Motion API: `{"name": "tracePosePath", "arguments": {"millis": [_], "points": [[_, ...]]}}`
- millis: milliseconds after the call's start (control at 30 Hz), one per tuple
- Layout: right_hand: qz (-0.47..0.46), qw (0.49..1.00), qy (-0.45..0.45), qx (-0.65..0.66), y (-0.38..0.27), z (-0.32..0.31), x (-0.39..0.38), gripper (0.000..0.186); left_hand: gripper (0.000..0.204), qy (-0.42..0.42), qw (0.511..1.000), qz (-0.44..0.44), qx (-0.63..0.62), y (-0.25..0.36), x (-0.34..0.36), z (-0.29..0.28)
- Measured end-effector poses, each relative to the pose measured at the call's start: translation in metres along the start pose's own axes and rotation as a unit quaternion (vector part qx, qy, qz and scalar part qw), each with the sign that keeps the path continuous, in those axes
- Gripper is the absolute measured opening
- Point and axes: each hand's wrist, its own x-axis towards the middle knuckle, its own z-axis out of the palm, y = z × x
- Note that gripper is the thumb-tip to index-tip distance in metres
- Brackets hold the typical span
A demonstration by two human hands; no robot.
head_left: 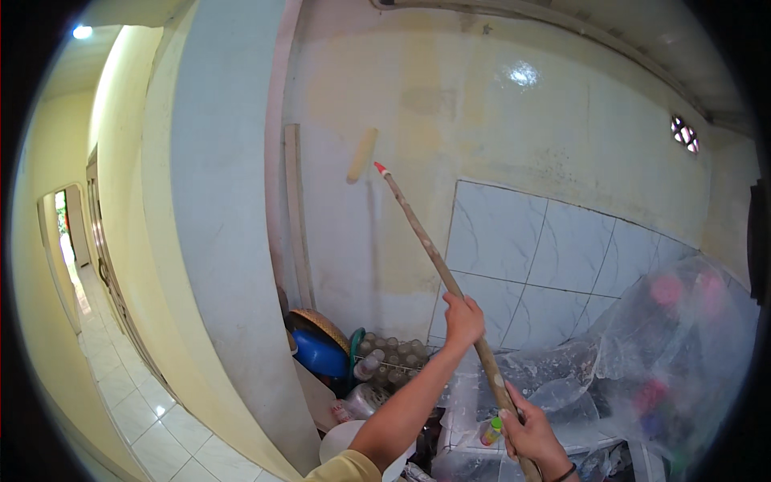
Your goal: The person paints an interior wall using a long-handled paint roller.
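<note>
Wall (418, 153) work looks partway: yellowish patches show among paler areas, much apparently left; can't tell fresh coat from old. Pale roller (363, 156) up by wall's left part, contact unclear, well apart from both hands, past red-tipped far end of wooden pole (434, 255). Left hand (464, 323) wrapped round pole about midway; right hand (533, 435) gripping lower, near frame's bottom edge. Clear plastic sheet (618, 341) draped off to right.
</note>
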Motion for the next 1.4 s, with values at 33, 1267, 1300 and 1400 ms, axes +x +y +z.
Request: {"name": "tracePosePath", "arguments": {"millis": [33,1267,1300,1400], "points": [[-0.013,1.000,-0.004,0.013,-0.005,0.006,0.013,0.057,0.026,0.001,1.000,0.003,-0.001,0.006,0.014,-0.009],[-0.013,0.995,0.059,-0.084,0.041,-0.075,-0.096,0.052,0.026,0.012,0.997,0.039,0.062,-0.045,-0.092,0.102],[-0.009,0.995,0.056,-0.083,0.048,-0.079,-0.101,0.052,0.026,0.000,0.998,0.034,0.051,-0.043,-0.102,0.104],[-0.016,0.992,0.062,-0.109,0.055,-0.085,-0.108,0.053,0.025,-0.042,0.999,-0.011,0.003,-0.021,-0.122,0.100]]}}
